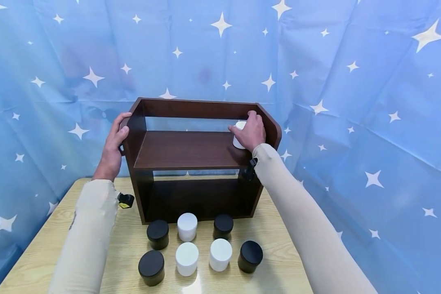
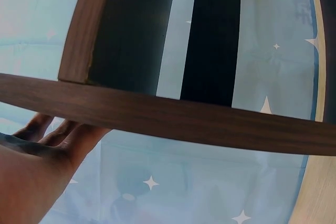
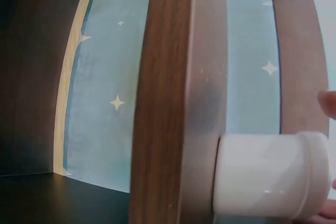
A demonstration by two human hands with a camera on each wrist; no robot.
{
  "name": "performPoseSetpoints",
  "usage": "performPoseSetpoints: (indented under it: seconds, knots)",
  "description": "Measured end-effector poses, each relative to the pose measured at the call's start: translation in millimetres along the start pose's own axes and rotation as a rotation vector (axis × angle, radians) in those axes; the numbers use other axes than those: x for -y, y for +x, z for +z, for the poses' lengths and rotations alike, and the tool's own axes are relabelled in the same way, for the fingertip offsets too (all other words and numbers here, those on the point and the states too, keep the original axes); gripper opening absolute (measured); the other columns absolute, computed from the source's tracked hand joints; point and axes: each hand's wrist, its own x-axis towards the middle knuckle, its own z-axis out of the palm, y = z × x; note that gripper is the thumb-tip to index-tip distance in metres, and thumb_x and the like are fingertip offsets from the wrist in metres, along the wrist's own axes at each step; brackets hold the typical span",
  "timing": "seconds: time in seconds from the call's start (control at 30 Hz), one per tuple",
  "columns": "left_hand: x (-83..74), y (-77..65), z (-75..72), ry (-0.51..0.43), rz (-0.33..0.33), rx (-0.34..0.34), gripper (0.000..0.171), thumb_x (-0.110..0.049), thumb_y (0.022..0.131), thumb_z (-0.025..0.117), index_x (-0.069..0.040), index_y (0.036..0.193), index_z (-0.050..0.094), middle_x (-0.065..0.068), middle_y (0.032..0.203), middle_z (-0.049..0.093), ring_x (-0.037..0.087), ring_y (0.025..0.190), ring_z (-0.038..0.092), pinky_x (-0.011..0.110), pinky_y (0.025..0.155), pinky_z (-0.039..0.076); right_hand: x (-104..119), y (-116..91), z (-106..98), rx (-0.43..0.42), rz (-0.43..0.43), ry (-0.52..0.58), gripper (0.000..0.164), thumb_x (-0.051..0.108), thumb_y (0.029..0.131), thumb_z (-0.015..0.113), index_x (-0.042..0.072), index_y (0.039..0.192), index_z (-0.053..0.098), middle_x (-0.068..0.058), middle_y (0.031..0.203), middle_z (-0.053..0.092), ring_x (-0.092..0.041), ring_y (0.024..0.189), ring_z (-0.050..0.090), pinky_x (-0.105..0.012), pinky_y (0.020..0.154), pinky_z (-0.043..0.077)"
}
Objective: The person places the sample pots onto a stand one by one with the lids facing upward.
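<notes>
A dark brown two-tier wooden shelf point(image 1: 180, 149) stands on the table, leaning slightly. My left hand point(image 1: 112, 151) rests against the outer face of its left side panel point(image 2: 210, 124); in the left wrist view the fingers point(image 2: 68, 135) reach up to that panel from outside. At the right end of the upper board, a white lidded jar point(image 3: 262, 174) stands upright. Around its lid is my right hand point(image 1: 252, 131), fingers and thumb spread. The right wrist view shows the thumb point(image 3: 328, 103) a little apart from the lid, while other fingertips sit low beside it.
Before the shelf stand black jars point(image 1: 151, 267) and white jars point(image 1: 187, 258), several in all, in two loose rows on the light wooden table point(image 1: 121, 245). A blue curtain point(image 1: 206, 49) with white stars hangs behind and around.
</notes>
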Motion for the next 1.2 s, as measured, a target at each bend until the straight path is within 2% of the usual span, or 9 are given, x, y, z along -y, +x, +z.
performPoseSetpoints:
  seconds: [0.3, 0.67, 0.93, 1.2]
  knots:
    - [-1.5, -1.3, 0.0, 0.002, 0.0, -0.004, 0.049, -0.054, 0.102, 0.032, -0.046, 0.15, 0.034, 0.002, 0.157, 0.031, 0.022, 0.131, 0.034, 0.064, 0.107, 0.026, 11.3, -5.7, -4.4, -0.061, -0.075, -0.035, 0.083, 0.046, 0.086, 0.074, 0.004, 0.147, 0.037, -0.019, 0.145, 0.043, -0.032, 0.13, 0.045, -0.046, 0.113, 0.044]
    - [-3.0, -1.7, 1.8, 0.012, 0.003, -0.008, 0.049, -0.054, 0.102, 0.032, -0.046, 0.15, 0.034, 0.002, 0.156, 0.031, 0.02, 0.129, 0.036, 0.058, 0.105, 0.03, 27.0, -16.9, -22.2, -0.158, -0.197, 0.048, 0.082, 0.047, 0.084, 0.077, 0.003, 0.145, 0.042, -0.019, 0.143, 0.045, -0.032, 0.128, 0.047, -0.044, 0.111, 0.045]
    - [-2.7, -1.7, 2.7, 0.012, 0.011, -0.003, 0.049, -0.054, 0.102, 0.032, -0.045, 0.151, 0.034, 0.002, 0.155, 0.032, 0.019, 0.128, 0.036, 0.056, 0.104, 0.03, 28.2, -25.4, -36.3, -0.156, -0.239, 0.094, 0.08, 0.046, 0.085, 0.076, 0.003, 0.145, 0.043, -0.017, 0.147, 0.046, -0.031, 0.133, 0.045, -0.047, 0.112, 0.043]
    - [-2.1, -0.9, 1.7, 0.005, 0.009, -0.004, 0.05, -0.054, 0.102, 0.032, -0.045, 0.151, 0.033, 0.002, 0.157, 0.03, 0.02, 0.13, 0.034, 0.059, 0.105, 0.029, 29.5, -36.7, -43.4, -0.103, -0.259, 0.227, 0.078, 0.046, 0.085, 0.077, 0.009, 0.145, 0.044, -0.013, 0.145, 0.049, -0.028, 0.129, 0.055, -0.044, 0.107, 0.049]
